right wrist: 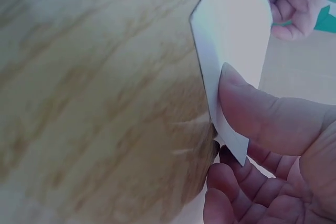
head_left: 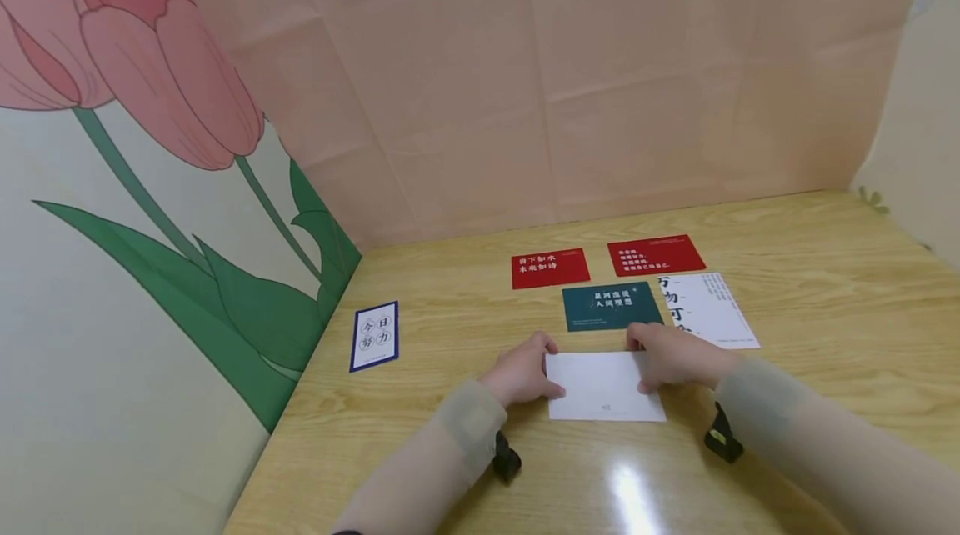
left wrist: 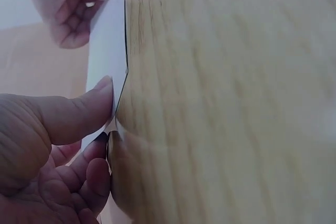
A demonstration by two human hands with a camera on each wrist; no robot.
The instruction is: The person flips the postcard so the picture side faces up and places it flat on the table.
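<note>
A white card (head_left: 600, 385) with a small mark near its front edge lies between the two hands, close over the table. My left hand (head_left: 522, 370) pinches its left edge, thumb on top and curled fingers beneath, as the left wrist view shows. At the opposite edge, my right hand (head_left: 678, 356) pinches the card the same way, its thumb (right wrist: 262, 108) lying across the white face in the right wrist view. The card's underside is hidden. Just beyond it lies a dark green card (head_left: 611, 307) with white characters, near the right fingertips.
Two red cards (head_left: 551, 267) lie at the back of the wooden table (head_left: 450, 310). A white card with black characters (head_left: 712, 310) lies right of the green one, partly behind the right hand. Far left is a blue-bordered card (head_left: 375, 337). A pink cloth (head_left: 562, 85) hangs behind the table.
</note>
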